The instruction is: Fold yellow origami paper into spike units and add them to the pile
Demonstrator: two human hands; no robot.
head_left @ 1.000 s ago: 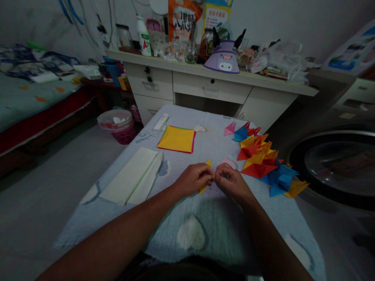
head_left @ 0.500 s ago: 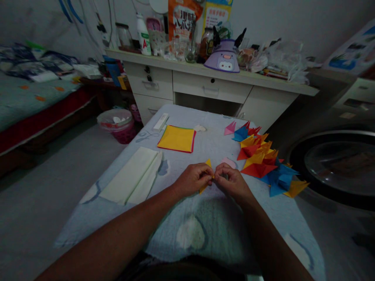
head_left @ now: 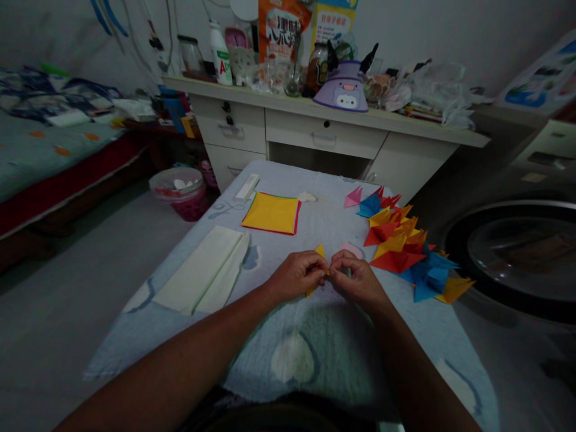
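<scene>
Between my two hands is a yellow origami crane (head_left: 320, 251), mostly covered by fingers, with yellow points showing above and below my left hand. My left hand (head_left: 300, 275) is closed around its middle. Thumb and fingers of my right hand (head_left: 353, 275) pinch a small yellow tip right beside the left fingertips. To the right stands a group of folded paper cranes (head_left: 398, 255) in red, yellow, blue and pink. Beyond my hands lies a stack of square paper (head_left: 271, 213), yellow on top with red and green edges below.
A pale folded sheet (head_left: 200, 270) lies left on the cloth-covered table (head_left: 265, 336). Near the far edge are a small white box (head_left: 247, 187) and a crumpled white scrap (head_left: 307, 197). A pink bin (head_left: 180, 192) stands on the floor at left; a cluttered cabinet (head_left: 315, 129) is behind.
Almost nothing differs. Both hands stay at the same spot on the yellow paper, with at most a slight shift of the right fingers.
</scene>
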